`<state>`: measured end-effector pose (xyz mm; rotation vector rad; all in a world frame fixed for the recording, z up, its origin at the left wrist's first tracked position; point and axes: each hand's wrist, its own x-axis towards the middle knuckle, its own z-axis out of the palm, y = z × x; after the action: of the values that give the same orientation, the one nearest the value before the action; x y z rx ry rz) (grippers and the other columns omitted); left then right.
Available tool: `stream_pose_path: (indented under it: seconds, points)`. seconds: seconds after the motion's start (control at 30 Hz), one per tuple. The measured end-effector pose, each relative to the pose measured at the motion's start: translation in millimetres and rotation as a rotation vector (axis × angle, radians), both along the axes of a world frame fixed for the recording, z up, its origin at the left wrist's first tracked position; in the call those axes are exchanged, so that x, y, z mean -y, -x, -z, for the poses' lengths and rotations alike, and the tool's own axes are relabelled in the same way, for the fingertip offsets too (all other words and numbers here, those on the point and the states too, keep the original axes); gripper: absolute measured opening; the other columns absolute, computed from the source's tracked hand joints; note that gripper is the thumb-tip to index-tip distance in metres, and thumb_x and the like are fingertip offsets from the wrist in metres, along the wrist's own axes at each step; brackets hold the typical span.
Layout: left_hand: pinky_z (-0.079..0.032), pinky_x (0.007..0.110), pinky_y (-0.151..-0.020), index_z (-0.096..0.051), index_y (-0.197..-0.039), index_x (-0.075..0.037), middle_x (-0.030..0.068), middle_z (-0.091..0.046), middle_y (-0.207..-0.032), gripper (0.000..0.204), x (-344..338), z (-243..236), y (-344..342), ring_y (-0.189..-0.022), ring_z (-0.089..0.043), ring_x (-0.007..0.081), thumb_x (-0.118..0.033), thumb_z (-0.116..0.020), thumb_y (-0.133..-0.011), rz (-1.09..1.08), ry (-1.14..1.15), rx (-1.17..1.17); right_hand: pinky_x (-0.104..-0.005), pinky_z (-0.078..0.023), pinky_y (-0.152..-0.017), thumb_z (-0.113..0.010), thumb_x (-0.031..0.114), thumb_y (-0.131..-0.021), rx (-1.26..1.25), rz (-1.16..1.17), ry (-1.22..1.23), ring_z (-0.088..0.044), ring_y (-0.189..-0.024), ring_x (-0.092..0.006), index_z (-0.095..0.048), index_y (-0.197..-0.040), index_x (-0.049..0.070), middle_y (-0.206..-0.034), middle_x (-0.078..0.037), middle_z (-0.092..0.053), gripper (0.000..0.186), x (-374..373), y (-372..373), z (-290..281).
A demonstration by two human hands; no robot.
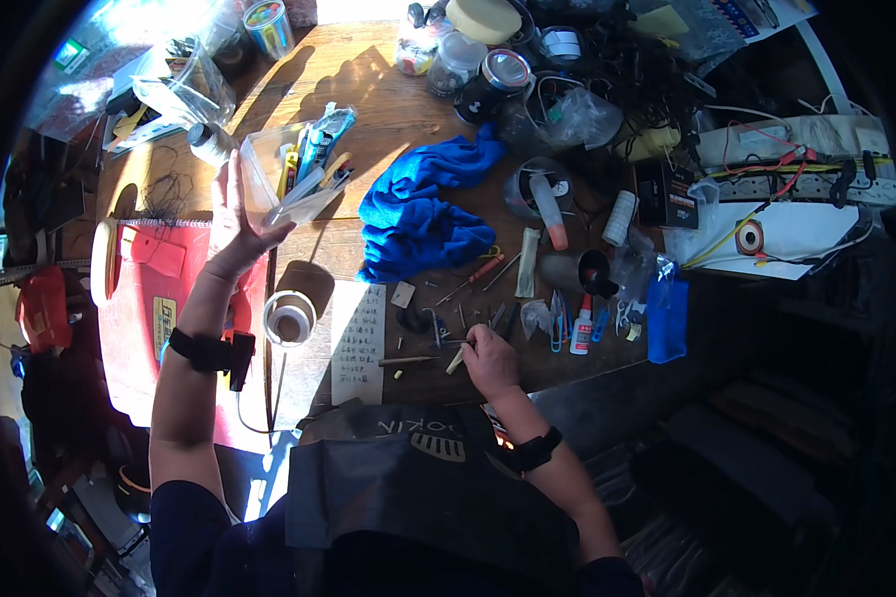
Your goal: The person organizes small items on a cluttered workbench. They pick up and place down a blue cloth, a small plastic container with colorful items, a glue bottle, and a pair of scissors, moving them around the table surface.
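Observation:
My left hand point(235, 221) is at the back left of the table, fingers along one side of a clear plastic container point(259, 171) and thumb across its near side. The container is tilted and holds a blue tube point(326, 137), a yellow-and-black item and several slim tools. Near the front edge, my right hand point(491, 363) is closed in a pinch on a thin dark rod point(452, 343), whose kind I cannot make out. Small metal parts, a wooden stick point(408, 360) and a pale strip point(456, 360) lie around it.
A crumpled blue cloth point(428, 204) lies mid-table. Beside the handwritten paper point(356, 338) stands a white roll point(290, 318). A red folder point(174, 328) covers the left side. On the right are a glue bottle point(581, 328), a blue pouch point(668, 316), jars and cables.

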<state>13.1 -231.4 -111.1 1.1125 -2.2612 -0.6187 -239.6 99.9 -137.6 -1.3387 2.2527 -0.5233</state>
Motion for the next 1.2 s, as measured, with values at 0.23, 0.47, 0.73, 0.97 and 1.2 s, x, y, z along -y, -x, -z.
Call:
stream_pose_path:
  seconds: [0.23, 0.47, 0.73, 0.97, 1.2]
  points:
    - [-0.028, 0.043, -0.106, -0.009, -0.145, -0.006, 0.0233, -0.026, -0.136, 0.118, 0, 2, -3, -0.126, -0.030, 0.0397, -0.027, -0.083, -0.056, 0.005, 0.008, 0.016, -0.0327, -0.043, -0.053, -0.061, 0.009, -0.081, 0.203, 0.058, 0.072, -0.056, -0.058, -0.0230, -0.053, -0.087, 0.004, -0.066, -0.009, -0.056, 0.011, -19, 17, 1]
    - [-0.029, 0.041, -0.105, -0.009, -0.145, -0.005, 0.0225, -0.024, -0.138, 0.116, 1, 26, -15, -0.128, -0.028, 0.0360, -0.028, -0.084, -0.059, 0.007, 0.011, -0.002, -0.0190, -0.038, -0.046, -0.058, 0.014, -0.089, 0.758, 0.523, 0.081, -0.046, -0.051, -0.0039, -0.052, -0.085, 0.007, -0.063, 0.002, -0.051, 0.010, -43, 42, 5]
    - [-0.030, 0.035, -0.104, -0.008, -0.145, -0.006, 0.0202, -0.020, -0.141, 0.110, 0, 55, -20, -0.129, -0.027, 0.0274, -0.024, -0.082, -0.065, -0.029, -0.664, -0.230, -0.0199, -0.040, -0.044, -0.056, 0.017, -0.091, 0.967, 0.875, 0.120, -0.049, -0.049, -0.0074, -0.054, -0.091, 0.007, -0.064, 0.000, -0.054, 0.010, -35, 40, 6]
    - [-0.036, 0.032, -0.100, 0.005, -0.143, 0.000, 0.0198, -0.019, -0.142, 0.110, 3, 44, -23, -0.118, -0.041, 0.0214, -0.025, -0.078, -0.075, -0.002, -0.441, -0.034, -0.0215, -0.043, -0.046, -0.056, 0.015, -0.090, 0.939, 1.153, 0.275, -0.051, -0.052, -0.0091, -0.054, -0.096, 0.007, -0.068, -0.001, -0.056, 0.010, -20, 25, 6]
    - [-0.044, 0.028, -0.088, 0.015, -0.139, 0.000, 0.0229, -0.028, -0.135, 0.114, 14, 68, -36, -0.102, -0.051, 0.0186, -0.024, -0.077, -0.076, 0.099, -0.441, 0.095, -0.0328, -0.044, -0.051, -0.062, 0.013, -0.082, 0.149, 0.382, 0.090, -0.052, -0.054, -0.0186, -0.056, -0.091, 0.005, -0.070, -0.006, -0.055, 0.014, -28, 18, 10]
